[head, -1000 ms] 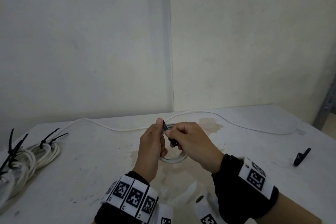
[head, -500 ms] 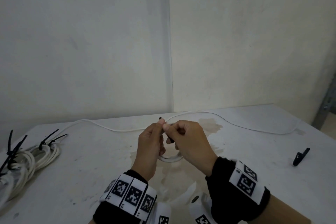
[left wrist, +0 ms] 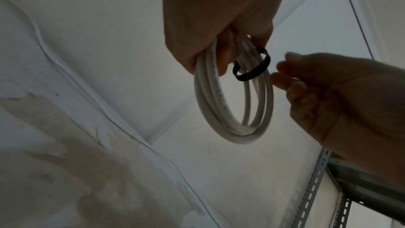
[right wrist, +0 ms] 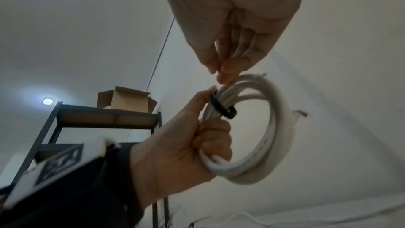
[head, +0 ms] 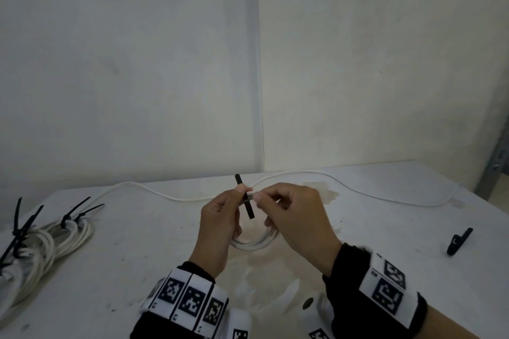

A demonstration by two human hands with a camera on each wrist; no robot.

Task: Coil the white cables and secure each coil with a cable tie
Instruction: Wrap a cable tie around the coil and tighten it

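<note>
Head view: both hands meet above the middle of the stained white surface (head: 137,270), holding a small coil of white round cable (head: 254,243) raised off it. Left hand (head: 217,228) — fingers curled round the coil's upper strands, thumb tip against a black plastic cable tie (head: 245,197) whose strap stands nearly upright, tilted slightly, between the two thumbs. Right hand (head: 297,220) — thumb and forefinger pinched together on the coil's top just beside the tie. Left wrist view: the tie forms a loose black loop round the bundled strands, not drawn tight. A long loose white cable (head: 385,195) trails across the far side of the surface. At the left edge lie several finished white cable coils bound with black ties (head: 41,245); a small black clip-like piece (head: 458,241), too small to identify, rests well apart at right.
</note>
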